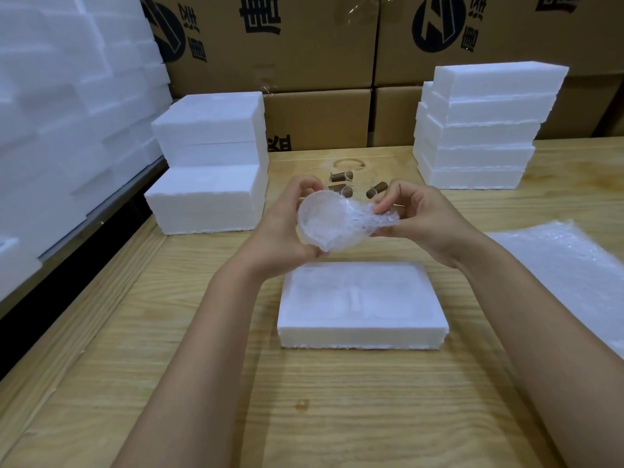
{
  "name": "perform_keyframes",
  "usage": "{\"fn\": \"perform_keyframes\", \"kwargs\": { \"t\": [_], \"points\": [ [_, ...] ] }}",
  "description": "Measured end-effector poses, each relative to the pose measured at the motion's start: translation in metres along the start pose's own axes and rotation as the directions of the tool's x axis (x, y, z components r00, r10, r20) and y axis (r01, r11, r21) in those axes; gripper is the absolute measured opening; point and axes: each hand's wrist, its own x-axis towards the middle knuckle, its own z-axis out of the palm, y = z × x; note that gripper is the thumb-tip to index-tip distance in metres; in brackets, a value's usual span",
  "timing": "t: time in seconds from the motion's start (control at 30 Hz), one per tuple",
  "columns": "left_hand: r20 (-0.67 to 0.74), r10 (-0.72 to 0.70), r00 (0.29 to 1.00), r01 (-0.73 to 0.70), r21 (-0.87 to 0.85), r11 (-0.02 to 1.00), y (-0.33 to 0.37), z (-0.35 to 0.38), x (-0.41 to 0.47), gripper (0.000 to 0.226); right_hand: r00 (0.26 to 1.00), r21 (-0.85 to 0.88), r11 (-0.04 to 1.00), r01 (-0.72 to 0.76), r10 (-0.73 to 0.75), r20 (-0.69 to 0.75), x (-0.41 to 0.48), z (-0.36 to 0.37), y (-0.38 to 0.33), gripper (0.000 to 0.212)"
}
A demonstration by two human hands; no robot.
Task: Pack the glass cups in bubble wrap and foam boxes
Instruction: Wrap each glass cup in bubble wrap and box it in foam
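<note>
Glass cup, outline blurred under bubble wrap; cradled in curled left hand, right hand pinching wrap's loose end; foam box below both hands.

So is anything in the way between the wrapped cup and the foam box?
No, nothing visible. The left hand and right hand hold the wrapped cup in the air near the far edge of the foam box. Only open space lies between them.
</note>
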Motion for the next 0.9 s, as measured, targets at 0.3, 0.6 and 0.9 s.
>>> {"fn": "perform_keyframes", "kwargs": {
  "t": [0.3, 0.6, 0.9],
  "points": [
    [0.134, -0.105, 0.985, 0.096, 0.069, 0.993, 0.024, -0.014, -0.003, 0.065, 0.992, -0.066, 0.995, -0.069, 0.075, 0.100, -0.004, -0.013, -0.017, 0.027],
    [0.360, -0.323, 0.875, 0.192, 0.354, 0.915, 0.037, -0.029, -0.004, 0.037, 0.904, -0.290, 0.937, -0.195, 0.286, 0.318, -0.008, -0.005, -0.022, 0.034],
    [0.291, -0.288, 0.912, 0.179, 0.349, 0.920, 0.038, -0.012, -0.002, 0.037, 0.952, -0.291, 0.932, -0.216, 0.267, 0.148, -0.006, -0.013, -0.028, 0.033]
  ]
}}
